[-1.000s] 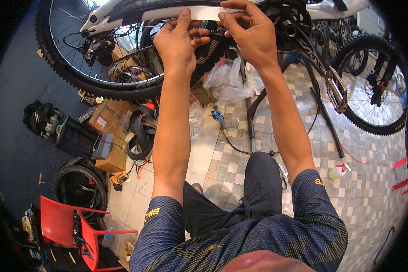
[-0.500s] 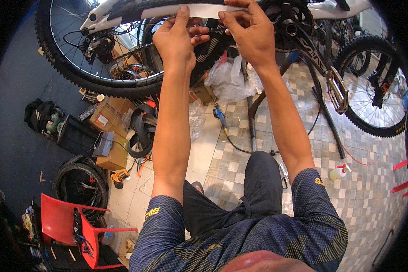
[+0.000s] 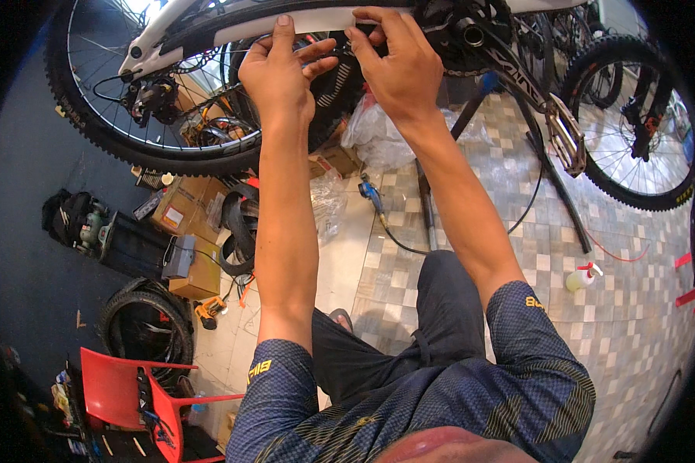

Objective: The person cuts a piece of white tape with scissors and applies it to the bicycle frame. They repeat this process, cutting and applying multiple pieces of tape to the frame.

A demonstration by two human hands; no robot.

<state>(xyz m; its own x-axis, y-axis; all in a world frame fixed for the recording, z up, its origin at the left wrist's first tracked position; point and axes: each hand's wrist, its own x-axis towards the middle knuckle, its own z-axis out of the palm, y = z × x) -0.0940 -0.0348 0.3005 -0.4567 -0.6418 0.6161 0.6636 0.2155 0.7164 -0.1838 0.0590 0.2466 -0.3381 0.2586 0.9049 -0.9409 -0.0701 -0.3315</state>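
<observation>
L hand (image 3: pixel 276 83) has thumb on white strip (image 3: pixel 324 21), fingers loosely curled below (grip: can't tell); R hand (image 3: pixel 400 65) pinches strip's R end btwn thumb & forefinger, strip lying along bike frame (image 3: pixel 161 29). Rear wheel (image 3: pixel 201 162) is to L of L hand, crank arm (image 3: pixel 515 77) to R of R hand. Beyond, on tiled floor (image 3: pixel 517 293): cardboard box (image 3: pixel 197 274), blue tool (image 3: pixel 371 195) w/ hose, spray bottle (image 3: pixel 579 279) at R.
</observation>
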